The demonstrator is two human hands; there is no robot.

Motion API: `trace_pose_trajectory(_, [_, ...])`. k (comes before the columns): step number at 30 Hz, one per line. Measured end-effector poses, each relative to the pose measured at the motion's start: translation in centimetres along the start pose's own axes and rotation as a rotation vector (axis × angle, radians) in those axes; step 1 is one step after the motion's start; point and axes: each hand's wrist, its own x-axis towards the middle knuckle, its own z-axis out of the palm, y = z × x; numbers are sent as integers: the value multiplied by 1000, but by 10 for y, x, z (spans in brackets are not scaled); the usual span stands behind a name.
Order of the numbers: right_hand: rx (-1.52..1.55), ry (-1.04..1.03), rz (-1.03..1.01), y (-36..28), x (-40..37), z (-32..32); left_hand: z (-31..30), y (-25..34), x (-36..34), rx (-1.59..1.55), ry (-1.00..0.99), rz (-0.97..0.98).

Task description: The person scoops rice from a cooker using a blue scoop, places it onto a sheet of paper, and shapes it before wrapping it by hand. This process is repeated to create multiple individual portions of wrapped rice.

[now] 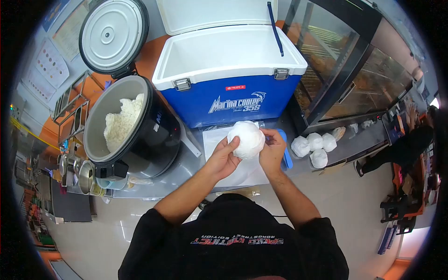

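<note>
A round white paper-wrapped bundle (246, 139) is held up over the counter between both hands; what it contains is hidden. My left hand (224, 160) grips it from the left, thumb on top and fingers underneath. On the other side, my right hand (272, 151) pinches the paper edge with bent fingers. Below them lie flat white paper sheets (224, 179). Right of my right hand is a blue plastic object (285, 151), partly covered by the hand. Farther right, several similar wrapped bundles (315, 140) sit together on the counter.
A black rice cooker (161, 140) stands at left, lid (112, 37) raised, with white rice (122, 122) inside. Behind the hands is an open blue cooler box (228, 100). A glass display case (336, 60) rises at right. Metal bowls (87, 177) stand at far left. Another person (401, 149) is at far right.
</note>
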Motion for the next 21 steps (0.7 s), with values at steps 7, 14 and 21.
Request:
trace_pose_trajectory(7, [738, -192, 252, -3, -24, -6, -17, -17, 1, 247, 65, 262])
trace_pose_trajectory(14, [315, -141, 407, 13, -29, -4, -32, -46, 1, 394, 77, 254])
trace_pose_trajectory(21, [335, 176, 399, 32, -47, 3, -40, -61, 6, 348, 454, 193])
